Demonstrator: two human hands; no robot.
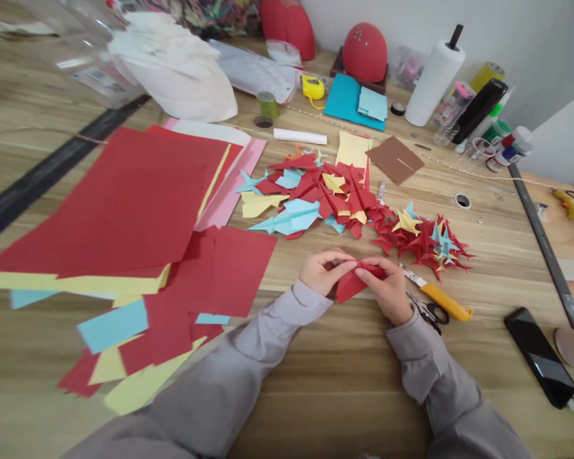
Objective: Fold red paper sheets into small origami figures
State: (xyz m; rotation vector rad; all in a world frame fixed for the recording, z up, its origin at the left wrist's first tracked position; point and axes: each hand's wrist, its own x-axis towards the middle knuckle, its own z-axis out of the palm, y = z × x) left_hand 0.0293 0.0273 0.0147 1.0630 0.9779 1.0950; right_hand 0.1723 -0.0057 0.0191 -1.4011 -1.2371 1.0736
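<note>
Both hands pinch one small folded piece of red paper above the wooden table. My left hand grips its upper left edge between thumb and fingers. On the other side, my right hand has thumb and fingers closed on the upper right part. Just beyond the hands lies a heap of folded red, blue and yellow paper pieces. To its right is a pile of small pointed paper stars. A yellow-handled cutter and black scissors rest beside my right hand.
Large red sheets and cut coloured scraps cover the left side. A black phone with a cable lies at the right. Along the back stand a white roll, bottles, a yellow tape measure and a red dome.
</note>
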